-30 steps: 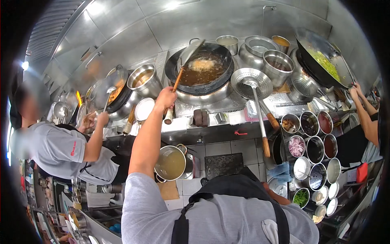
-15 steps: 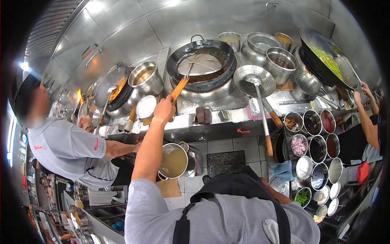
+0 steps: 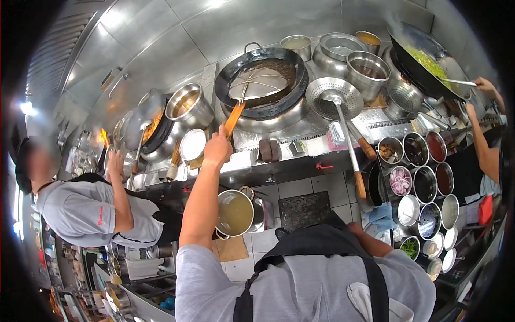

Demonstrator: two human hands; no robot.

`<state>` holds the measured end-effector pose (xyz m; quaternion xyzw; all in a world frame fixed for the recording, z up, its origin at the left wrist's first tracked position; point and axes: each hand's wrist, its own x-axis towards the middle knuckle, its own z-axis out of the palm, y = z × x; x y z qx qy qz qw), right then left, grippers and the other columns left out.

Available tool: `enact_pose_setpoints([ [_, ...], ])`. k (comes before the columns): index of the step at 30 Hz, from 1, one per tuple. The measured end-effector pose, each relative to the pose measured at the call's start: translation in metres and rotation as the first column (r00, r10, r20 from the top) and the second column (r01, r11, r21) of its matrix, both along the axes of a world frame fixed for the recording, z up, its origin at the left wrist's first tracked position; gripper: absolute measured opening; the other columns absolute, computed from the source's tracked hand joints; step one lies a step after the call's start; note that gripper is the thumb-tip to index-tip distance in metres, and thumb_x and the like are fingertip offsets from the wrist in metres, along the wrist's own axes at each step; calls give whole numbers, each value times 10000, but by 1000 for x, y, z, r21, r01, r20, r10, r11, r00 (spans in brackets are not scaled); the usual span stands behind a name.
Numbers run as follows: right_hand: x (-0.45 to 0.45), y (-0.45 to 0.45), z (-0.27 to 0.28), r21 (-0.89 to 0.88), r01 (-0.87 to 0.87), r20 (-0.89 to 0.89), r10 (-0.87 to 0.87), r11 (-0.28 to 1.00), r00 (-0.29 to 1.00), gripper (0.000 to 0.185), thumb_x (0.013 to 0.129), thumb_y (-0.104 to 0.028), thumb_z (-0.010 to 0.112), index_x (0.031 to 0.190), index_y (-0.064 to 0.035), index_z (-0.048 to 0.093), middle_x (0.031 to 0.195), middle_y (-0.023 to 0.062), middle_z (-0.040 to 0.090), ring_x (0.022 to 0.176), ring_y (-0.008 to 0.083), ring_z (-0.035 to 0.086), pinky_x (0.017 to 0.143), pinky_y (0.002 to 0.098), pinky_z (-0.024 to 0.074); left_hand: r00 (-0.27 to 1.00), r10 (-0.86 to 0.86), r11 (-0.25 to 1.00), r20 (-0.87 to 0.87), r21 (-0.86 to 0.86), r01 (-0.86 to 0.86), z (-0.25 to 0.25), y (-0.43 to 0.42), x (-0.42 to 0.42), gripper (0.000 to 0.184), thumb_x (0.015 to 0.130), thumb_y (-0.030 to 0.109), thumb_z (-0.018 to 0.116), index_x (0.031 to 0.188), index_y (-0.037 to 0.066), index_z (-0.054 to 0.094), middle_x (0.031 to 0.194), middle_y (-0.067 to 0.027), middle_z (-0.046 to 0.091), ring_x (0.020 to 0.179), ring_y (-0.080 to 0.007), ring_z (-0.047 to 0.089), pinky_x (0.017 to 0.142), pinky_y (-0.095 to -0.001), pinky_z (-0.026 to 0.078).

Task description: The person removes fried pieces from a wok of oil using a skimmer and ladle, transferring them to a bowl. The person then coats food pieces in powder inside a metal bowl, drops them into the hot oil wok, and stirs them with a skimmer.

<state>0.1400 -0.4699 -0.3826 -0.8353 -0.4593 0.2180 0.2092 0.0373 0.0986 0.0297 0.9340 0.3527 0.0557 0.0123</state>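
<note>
My left hand is closed round the wooden handle of a mesh strainer. The round wire head of the strainer rests inside a large black wok, over dark oil. My right hand is low by my apron, and its fingers are hidden. To the right of the wok, a perforated skimmer lies with its long handle pointing towards me. A steel pot with yellowish liquid stands left of the wok, and a white round container sits just beside my left hand.
A pot of cloudy liquid stands below the counter edge. On the right are several ingredient tins, one with sliced onions. A co-worker stands at left; another person's arms tend a wok of greens.
The co-worker at left has raised their hands together near the chest. At right, the other person's ladle has shifted in the greens. My left hand keeps its hold on the strainer.
</note>
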Motion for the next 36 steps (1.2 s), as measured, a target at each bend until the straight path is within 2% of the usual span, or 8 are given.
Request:
enact_pose_setpoints([
  [1, 12, 2, -3, 135, -119, 116, 103, 984, 988, 277, 831, -329, 612, 935, -82, 680, 871, 165, 681, 751, 352, 652, 661, 423, 516, 1000, 25, 999, -2, -30, -25, 1, 4, 7, 513, 807, 125, 539, 1295, 1, 441, 1076, -249, 611, 918, -427, 629, 824, -472, 507],
  [2, 19, 17, 29, 22, 431, -579, -339, 902, 741, 359, 849, -420, 612, 995, -93, 637, 821, 126, 647, 711, 304, 629, 650, 419, 505, 999, 52, 997, -3, -61, -52, 2, 7, 14, 492, 810, 113, 522, 1280, -7, 441, 1068, -260, 613, 927, -434, 628, 832, -472, 504],
  [3, 29, 33, 66, -406, 667, -862, -504, 625, -53, 449, 867, -511, 613, 1055, -104, 595, 771, 87, 613, 671, 256, 606, 638, 415, 494, 995, 105, 980, -1, -171, -103, 21, -2, 19, 436, 800, 105, 530, 1214, -6, 452, 1037, -283, 622, 983, -433, 615, 847, -472, 495],
  [7, 66, 70, 180, -222, 809, -974, -81, 544, -213, 492, 908, -569, 530, 1066, -107, 582, 759, 52, 603, 661, 201, 584, 647, 371, 499, 964, 147, 888, 221, -458, -30, 24, 12, 26, 419, 776, 63, 543, 1180, -8, 455, 903, -217, 633, 752, -338, 647, 699, -420, 529],
  [11, 76, 86, 248, -25, 818, -999, -37, 574, -5, 436, 926, -512, 535, 1088, -109, 567, 803, 43, 612, 664, 171, 592, 654, 356, 511, 863, 361, 448, 353, -877, 171, 50, -14, 31, 298, 779, 7, 518, 1073, 11, 465, 743, -77, 547, 498, -148, 493, 429, -290, 446],
  [18, 78, 105, 268, 74, 750, -910, -263, 658, 321, 290, 913, -336, 628, 1089, -125, 535, 845, 20, 613, 643, 121, 589, 609, 296, 521, 805, 471, 221, 361, -931, 289, 75, -28, 59, 178, 784, -17, 502, 943, -11, 423, 761, -132, 569, 527, -184, 527, 466, -334, 478],
  [30, 71, 117, 266, 44, 751, -924, -260, 658, 282, 316, 889, -322, 663, 1094, -120, 534, 826, 29, 614, 623, 133, 587, 584, 296, 510, 804, 434, 303, 405, -907, 293, 61, -12, 125, 84, 781, 9, 536, 856, -27, 529, 724, -131, 575, 559, -192, 558, 475, -347, 503],
  [36, 80, 126, 284, 121, 780, -821, -379, 614, 427, 378, 810, -60, 603, 1165, -67, 473, 716, 4, 509, 517, 98, 489, 469, 276, 439, 783, 456, 375, 422, -890, 261, 53, -26, 120, 116, 770, -16, 531, 872, 14, 482, 707, -103, 544, 545, -168, 544, 434, -332, 474],
])
